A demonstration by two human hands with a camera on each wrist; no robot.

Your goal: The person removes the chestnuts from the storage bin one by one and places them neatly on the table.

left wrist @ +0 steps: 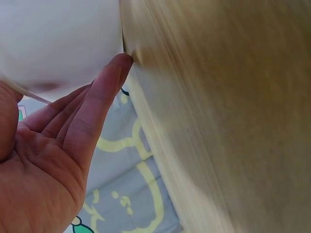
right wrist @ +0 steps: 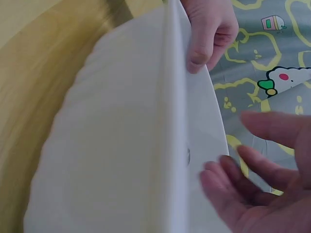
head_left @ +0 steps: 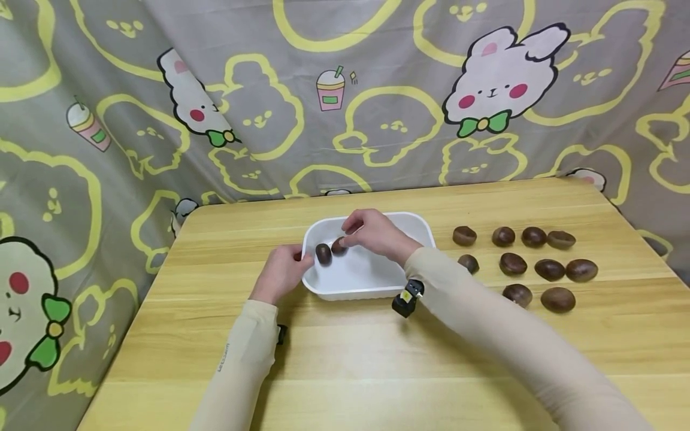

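A white plastic tub [head_left: 366, 274] stands on the wooden table, with two brown chestnuts [head_left: 323, 254] in its left part. At the tub's left end my left hand [head_left: 280, 270] grips the rim; its thumb lies inside and its fingers are under the outer wall, as the left wrist view shows. My right hand [head_left: 374, 234] reaches over the tub, its fingertips beside the right-hand chestnut [head_left: 338, 246]. In the right wrist view the right hand's fingers [right wrist: 218, 189] are loosely spread, with nothing seen between them. The tub wall hides most of the chestnuts there.
Right of the tub, several more chestnuts [head_left: 550, 269] lie in loose rows on the table [head_left: 345, 365]. One of them [head_left: 469, 263] is partly behind my right sleeve. A patterned grey curtain [head_left: 388, 54] hangs behind the table and along its left side.
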